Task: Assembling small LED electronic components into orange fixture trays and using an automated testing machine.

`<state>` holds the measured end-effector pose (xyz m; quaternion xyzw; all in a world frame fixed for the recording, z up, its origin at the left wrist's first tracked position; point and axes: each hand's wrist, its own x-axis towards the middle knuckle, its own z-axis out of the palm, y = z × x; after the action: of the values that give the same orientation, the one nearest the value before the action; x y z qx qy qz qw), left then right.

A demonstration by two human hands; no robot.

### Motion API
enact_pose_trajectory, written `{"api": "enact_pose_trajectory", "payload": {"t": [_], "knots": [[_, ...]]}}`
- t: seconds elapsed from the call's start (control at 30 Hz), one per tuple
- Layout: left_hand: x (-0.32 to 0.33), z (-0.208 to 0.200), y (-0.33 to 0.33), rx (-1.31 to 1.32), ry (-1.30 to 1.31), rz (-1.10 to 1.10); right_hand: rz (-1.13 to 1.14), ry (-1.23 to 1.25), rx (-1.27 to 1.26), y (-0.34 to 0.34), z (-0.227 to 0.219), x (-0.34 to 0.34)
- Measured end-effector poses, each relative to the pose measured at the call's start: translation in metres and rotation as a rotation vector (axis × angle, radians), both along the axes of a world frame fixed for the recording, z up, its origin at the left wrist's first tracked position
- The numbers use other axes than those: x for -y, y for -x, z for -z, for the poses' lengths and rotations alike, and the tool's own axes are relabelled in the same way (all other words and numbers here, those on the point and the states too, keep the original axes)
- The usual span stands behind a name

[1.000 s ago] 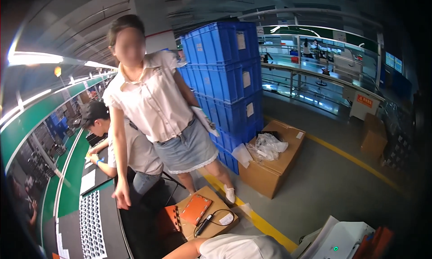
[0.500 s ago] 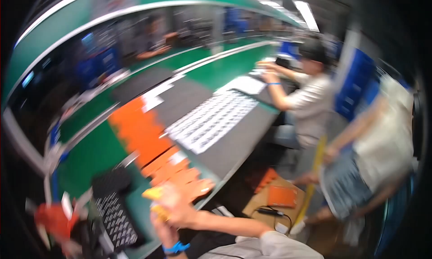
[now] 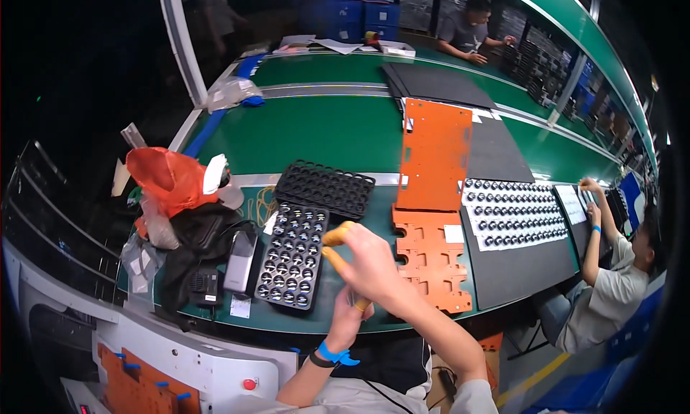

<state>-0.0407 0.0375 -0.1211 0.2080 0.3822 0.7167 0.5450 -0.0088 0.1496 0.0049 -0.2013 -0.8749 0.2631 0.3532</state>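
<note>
My right hand reaches over the right edge of a black tray filled with rows of round, shiny-topped parts. Yellow finger covers sit on its thumb and forefinger, which are spread with no part visible between them. Below it, nearer my body, my left hand is closed, a yellow cover on one finger and a blue strap round the wrist. A small glint shows at its fingers, but what it holds cannot be made out. Beyond the filled tray lies another black tray with round pockets.
Orange notched plates lie right of the trays, beside a white sheet with rows of round parts on a dark mat. A grey box, red bag and dark cloth are leftward. A co-worker sits at right.
My view has swung left toward the trays. My hands were together near the orange plates; now they are apart, the right one by the filled tray.
</note>
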Motion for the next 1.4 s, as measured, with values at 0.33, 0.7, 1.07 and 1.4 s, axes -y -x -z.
{"api": "enact_pose_trajectory", "payload": {"t": [0.33,0.7,1.07,1.4], "knots": [[-0.001,-0.015,0.009,0.060,0.111,0.085,0.198,-0.156,0.323,0.098,-0.001,0.012],[-0.003,-0.013,0.008,0.085,0.057,-0.004,0.276,-0.134,0.236,0.124,0.026,0.008],[0.003,-0.004,0.005,-0.021,0.082,0.052,0.278,-0.017,0.037,0.061,-0.012,0.023],[-0.017,-0.067,-0.013,-0.259,-0.308,0.006,0.104,0.358,-0.294,-0.144,-0.017,0.034]]}}
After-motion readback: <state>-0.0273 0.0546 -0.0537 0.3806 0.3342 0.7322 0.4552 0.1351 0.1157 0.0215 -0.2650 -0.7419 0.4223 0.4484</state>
